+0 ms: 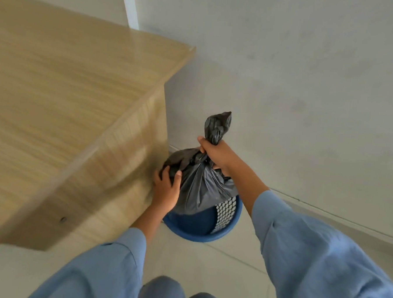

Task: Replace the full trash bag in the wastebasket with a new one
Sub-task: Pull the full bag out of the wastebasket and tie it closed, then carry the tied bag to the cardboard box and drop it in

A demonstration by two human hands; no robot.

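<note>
A full dark grey trash bag (200, 185) sits partly inside a blue mesh wastebasket (229, 228) on the floor beside a wooden desk. Its top is gathered and twisted into a neck. My right hand (215, 153) grips that neck, and the loose end of the bag sticks up above my fist. My left hand (166, 188) holds a bunched flap of the bag at its left shoulder, thumb and fingers curled round the plastic. The bag's lower part is hidden in the basket.
A light wooden desk (57, 91) fills the left, and its side panel (121, 179) stands right against the basket. A grey-white wall (296, 85) rises behind. Pale floor tiles (219, 268) lie around the basket. My knees (179, 293) show at the bottom.
</note>
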